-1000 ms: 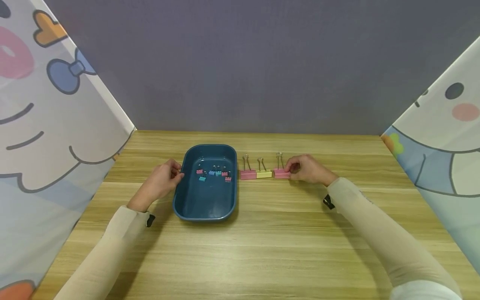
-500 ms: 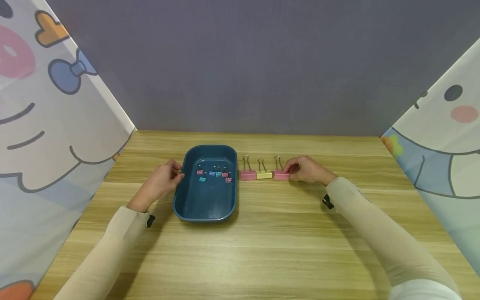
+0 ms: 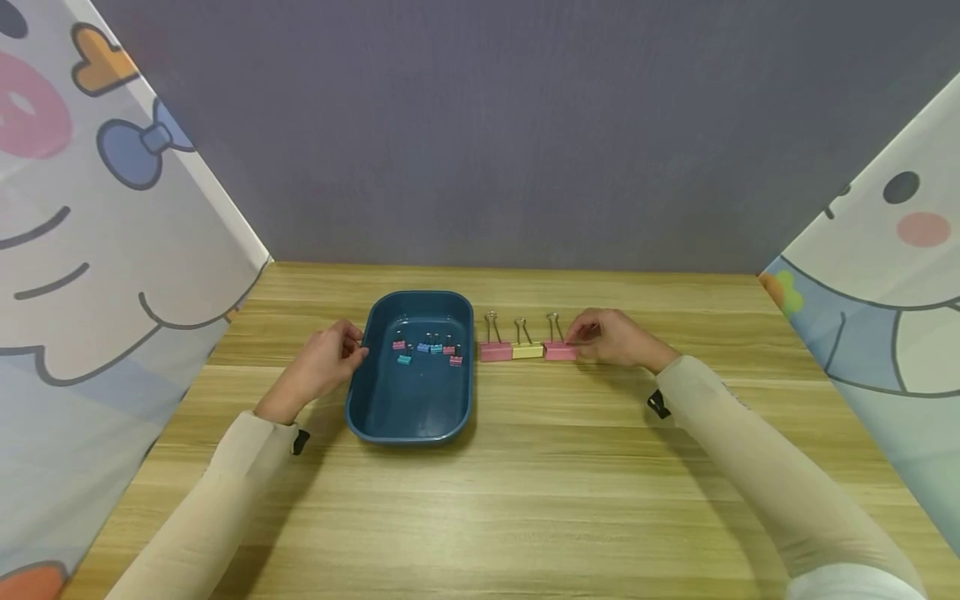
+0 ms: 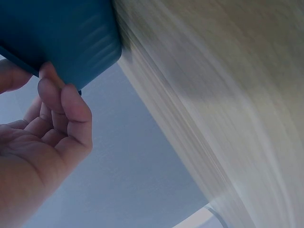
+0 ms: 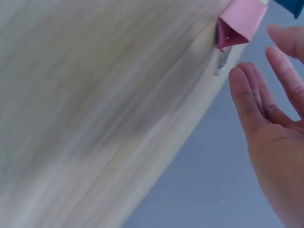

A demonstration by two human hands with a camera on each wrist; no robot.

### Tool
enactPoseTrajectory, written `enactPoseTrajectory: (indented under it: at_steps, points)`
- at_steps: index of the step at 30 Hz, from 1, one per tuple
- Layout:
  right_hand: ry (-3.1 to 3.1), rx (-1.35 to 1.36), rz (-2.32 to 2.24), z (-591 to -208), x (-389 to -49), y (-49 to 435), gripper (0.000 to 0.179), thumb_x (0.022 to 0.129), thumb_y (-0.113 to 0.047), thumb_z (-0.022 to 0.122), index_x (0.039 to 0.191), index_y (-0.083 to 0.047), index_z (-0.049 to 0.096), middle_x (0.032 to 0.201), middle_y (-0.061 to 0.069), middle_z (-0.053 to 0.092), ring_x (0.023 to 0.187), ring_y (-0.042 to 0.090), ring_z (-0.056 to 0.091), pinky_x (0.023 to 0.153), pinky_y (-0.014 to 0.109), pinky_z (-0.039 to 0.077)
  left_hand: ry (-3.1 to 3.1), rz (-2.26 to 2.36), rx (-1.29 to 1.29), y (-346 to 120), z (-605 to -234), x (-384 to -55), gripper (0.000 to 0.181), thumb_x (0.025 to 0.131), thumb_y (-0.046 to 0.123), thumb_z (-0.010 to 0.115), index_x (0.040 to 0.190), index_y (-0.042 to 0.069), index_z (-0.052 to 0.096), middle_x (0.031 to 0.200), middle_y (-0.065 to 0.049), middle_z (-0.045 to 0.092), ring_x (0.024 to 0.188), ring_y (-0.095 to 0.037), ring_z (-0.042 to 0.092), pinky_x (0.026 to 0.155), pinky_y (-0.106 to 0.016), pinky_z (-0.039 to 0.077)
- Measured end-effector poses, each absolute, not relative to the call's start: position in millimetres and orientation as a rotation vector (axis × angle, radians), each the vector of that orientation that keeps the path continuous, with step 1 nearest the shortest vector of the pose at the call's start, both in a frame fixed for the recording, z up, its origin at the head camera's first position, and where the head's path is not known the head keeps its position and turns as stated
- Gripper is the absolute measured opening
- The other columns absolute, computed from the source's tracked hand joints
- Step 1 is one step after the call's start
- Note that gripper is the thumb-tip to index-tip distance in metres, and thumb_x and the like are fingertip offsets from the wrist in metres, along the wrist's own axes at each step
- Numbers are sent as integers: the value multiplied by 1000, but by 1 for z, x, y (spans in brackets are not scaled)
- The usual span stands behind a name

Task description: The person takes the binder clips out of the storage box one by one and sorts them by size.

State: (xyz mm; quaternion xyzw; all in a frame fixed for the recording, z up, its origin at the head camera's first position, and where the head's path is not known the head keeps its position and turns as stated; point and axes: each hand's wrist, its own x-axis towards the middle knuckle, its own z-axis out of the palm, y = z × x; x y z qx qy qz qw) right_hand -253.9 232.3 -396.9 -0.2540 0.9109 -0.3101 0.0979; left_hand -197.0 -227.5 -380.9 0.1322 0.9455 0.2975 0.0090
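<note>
Rightmost pink binder clip [image 3: 560,351] slid L vs. the earliest frame; gap to yellow binder clip [image 3: 527,352] now nearly nil, contact unclear. R hand [image 3: 615,337]: thumb + fingers extended in wrist view, spread apart, no pinch; fingertips just beside clip's R end. Earlier they were on it.

Handling (est.): light, stiff sheet metal, painted faces prob. slick; not fragile. Best hold: body, thumb + index across the short ends or the spine. Wire handles may pivot, so poor grip pts.

Position: R end of a row on the wood-grain table [image 3: 540,500]; yellow in the middle, left pink binder clip [image 3: 495,352] at L end, touching yellow, just beside blue tray [image 3: 412,408]. Handles point twd. gray wall [image 3: 517,133].

L hand [image 3: 322,358] pinches tray's L rim btwn. thumb + fingers; no visible chg. Tray holds six mini binder clips [image 3: 437,348] (pink/blue/teal), also unchgd. Cartoon-print panel [image 3: 112,250] on far L.
</note>
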Motion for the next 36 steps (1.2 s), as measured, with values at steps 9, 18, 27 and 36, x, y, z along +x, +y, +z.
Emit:
enactPoseTrajectory:
  at_steps: [9,18,27,36]
  points:
    - [2680,-837,-956,-381,-245,220,24,82,-8,73,105,-3,65,103,11,62,95,24,60,86,41,48,2962,934,419,-226,-381,-197,19,92,7,58,103,-6,51,84,-13,59,71,-23,55,63,-36,47]
    - [2660,-854,-978,-377,-243,213,23,83,-7,72,104,-3,65,102,10,63,93,23,60,86,43,47,2963,942,419,-227,-382,-196,19,91,8,58,102,-6,51,83,-12,59,70,-22,54,63,-35,46]
    - [2670,-899,-996,-374,-240,209,22,82,-7,73,103,-4,66,99,10,63,91,21,60,84,45,48,2958,945,412,-227,-382,-196,19,92,7,58,103,-6,51,84,-12,59,71,-22,54,63,-35,47]
    - [2671,-1010,-1036,-368,-235,197,23,81,-2,73,101,-9,66,101,10,62,93,30,61,82,45,49,2957,938,400,-226,-381,-195,20,92,8,58,104,-6,51,86,-13,59,73,-23,55,64,-36,47]
